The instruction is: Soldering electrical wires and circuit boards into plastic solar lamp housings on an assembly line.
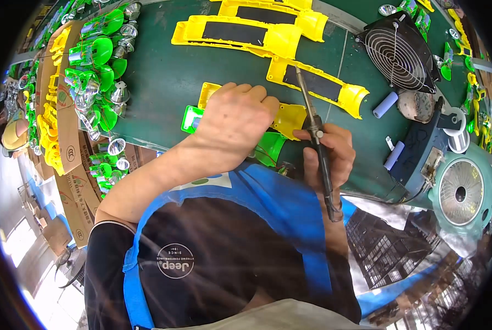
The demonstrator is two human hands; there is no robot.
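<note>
My right hand (338, 154) is closed round the dark handle of a soldering iron (324, 173), its long metal tip pointing away from me. Beyond that tip lies a yellow plastic housing half (356, 99) with a black inlay. My left hand (238, 118) is curled, knuckles up, over another yellow housing half (291, 120); its fingertips and whatever they grip are hidden. A bright green part (191, 119) shows beside the left wrist. Another green piece (270, 147), curved, sits by the near edge between my hands.
More yellow housings (235, 34) lie farther back on the green table (163, 71). At left, green lamp parts with reflectors (95, 82) stand by a cardboard box (70, 126). A black fan (397, 52), blue cylindrical cells (386, 104) and a pale green fan (460, 190) are at right.
</note>
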